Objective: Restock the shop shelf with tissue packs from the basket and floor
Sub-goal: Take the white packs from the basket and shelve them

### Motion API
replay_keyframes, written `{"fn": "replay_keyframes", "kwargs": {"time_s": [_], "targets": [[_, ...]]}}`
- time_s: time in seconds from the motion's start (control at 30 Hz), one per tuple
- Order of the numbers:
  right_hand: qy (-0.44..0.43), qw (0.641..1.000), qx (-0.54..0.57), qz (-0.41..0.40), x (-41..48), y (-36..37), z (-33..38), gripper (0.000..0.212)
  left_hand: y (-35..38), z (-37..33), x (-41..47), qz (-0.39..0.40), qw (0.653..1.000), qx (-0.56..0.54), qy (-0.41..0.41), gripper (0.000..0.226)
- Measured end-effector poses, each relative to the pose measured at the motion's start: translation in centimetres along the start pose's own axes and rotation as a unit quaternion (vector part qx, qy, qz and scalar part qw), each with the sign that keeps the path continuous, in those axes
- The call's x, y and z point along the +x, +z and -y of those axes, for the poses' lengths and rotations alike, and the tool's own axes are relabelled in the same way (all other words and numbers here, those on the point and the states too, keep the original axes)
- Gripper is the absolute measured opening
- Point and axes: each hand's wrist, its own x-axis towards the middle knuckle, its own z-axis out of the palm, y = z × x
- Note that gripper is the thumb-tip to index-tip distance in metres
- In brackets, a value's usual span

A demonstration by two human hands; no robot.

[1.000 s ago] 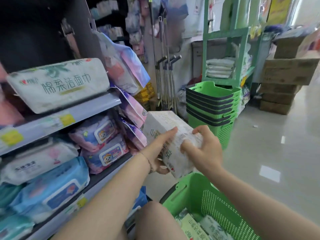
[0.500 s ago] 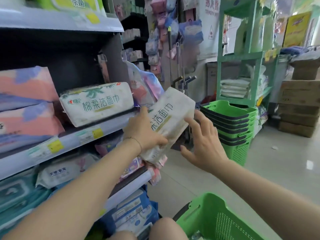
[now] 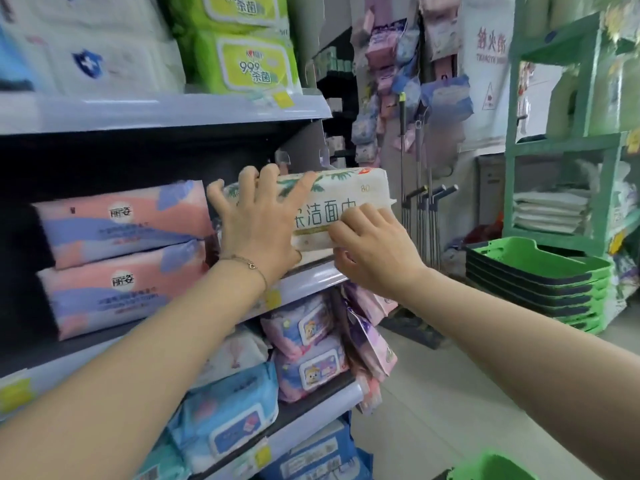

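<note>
While my left hand [image 3: 258, 223] lies spread flat across the front of the white face-towel pack [image 3: 349, 195], fingertips reaching over its top edge, my right hand [image 3: 372, 247] curls its fingers round the pack's lower right edge. I cannot tell what is under the pack at the right end of the middle shelf [image 3: 311, 282], where it sits just beside two stacked pink-and-blue packs [image 3: 121, 223]. My green basket [image 3: 491, 467] shows at the bottom edge.

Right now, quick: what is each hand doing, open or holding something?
Left hand: open, fingers spread, pressing the white tissue pack.
Right hand: fingers curled on that pack's lower edge, holding it.
</note>
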Motion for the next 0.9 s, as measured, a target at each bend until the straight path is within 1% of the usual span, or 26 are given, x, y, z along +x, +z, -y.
{"fn": "replay_keyframes", "kwargs": {"time_s": [0.1,0.2,0.27,0.37,0.43,0.47,0.53,0.63,0.7,0.77,0.83,0.9], "targets": [[0.025,0.999,0.012,-0.023,2.7,1.9,1.1,0.015,1.1,2.2,1.1,-0.023,0.999,0.026,0.001,0.094],[0.054,0.998,0.025,-0.004,4.9,3.6,1.2,0.023,2.6,3.8,2.3,-0.011,0.999,0.034,0.003,0.076],[0.072,0.996,0.044,0.022,6.0,4.3,1.3,0.026,3.9,4.7,3.1,0.009,0.999,0.043,0.004,0.069],[0.068,0.994,0.062,0.057,7.0,5.4,1.6,0.028,5.3,5.6,3.9,0.069,0.997,0.039,-0.002,0.055],[0.080,0.987,0.084,0.110,7.4,6.2,1.7,0.031,6.2,5.9,4.1,0.110,0.993,0.048,-0.011,0.044],[0.090,0.980,0.099,0.145,7.5,6.6,1.6,0.034,6.6,6.0,4.1,0.116,0.992,0.055,-0.013,0.042],[0.098,0.970,0.121,0.188,7.4,7.3,1.5,0.037,7.1,6.2,4.2,0.119,0.991,0.065,-0.016,0.040],[0.100,0.958,0.150,0.223,7.2,7.9,1.5,0.041,7.9,6.5,4.7,0.143,0.987,0.069,-0.024,0.035],[0.099,0.956,0.156,0.228,6.8,8.1,1.3,0.041,8.2,6.8,5.0,0.182,0.981,0.051,-0.033,0.042],[0.099,0.959,0.146,0.221,6.1,7.8,1.0,0.037,8.2,6.6,4.9,0.200,0.979,0.033,-0.031,0.052],[0.101,0.963,0.131,0.212,5.2,7.4,0.6,0.032,8.1,5.9,4.2,0.185,0.982,0.017,-0.021,0.052],[0.088,0.972,0.103,0.195,4.2,6.9,0.1,0.026,7.9,4.7,3.1,0.140,0.990,-0.018,-0.009,0.048]]}}
